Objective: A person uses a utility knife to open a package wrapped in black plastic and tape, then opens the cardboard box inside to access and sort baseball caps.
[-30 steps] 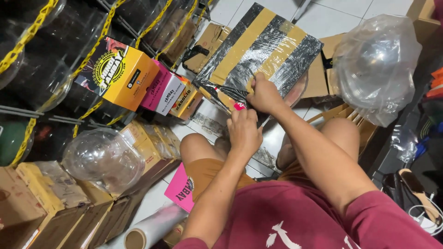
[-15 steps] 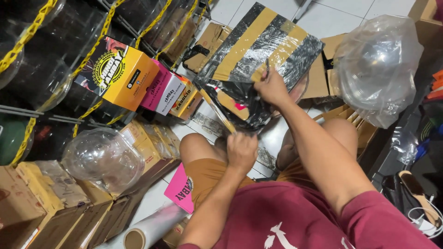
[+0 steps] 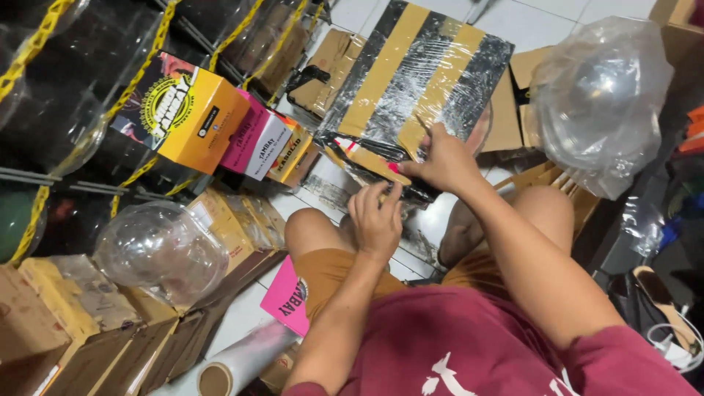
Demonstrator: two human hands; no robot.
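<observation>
A flat parcel (image 3: 411, 81) wrapped in clear film, with yellow and black stripes, leans on the floor in front of my knees. My right hand (image 3: 440, 158) pinches its near edge, where a yellow corner sticks out of torn black wrap. Just below, my left hand (image 3: 378, 216) has its fingers bunched together, with the tips on the parcel's dark lower edge. Whether either hand also holds a small tool is hidden.
Orange, pink and white boxes (image 3: 220, 125) stand at the left by dark round bowls behind yellow chain. A clear globe (image 3: 158, 253) rests on cardboard cartons at the lower left. A second globe, bagged (image 3: 598, 95), is at the right. A film roll (image 3: 235, 363) lies by my leg.
My right hand slid down from the parcel's face to its near edge. My left hand dropped back toward my knee, then rose to the parcel's lower edge again.
</observation>
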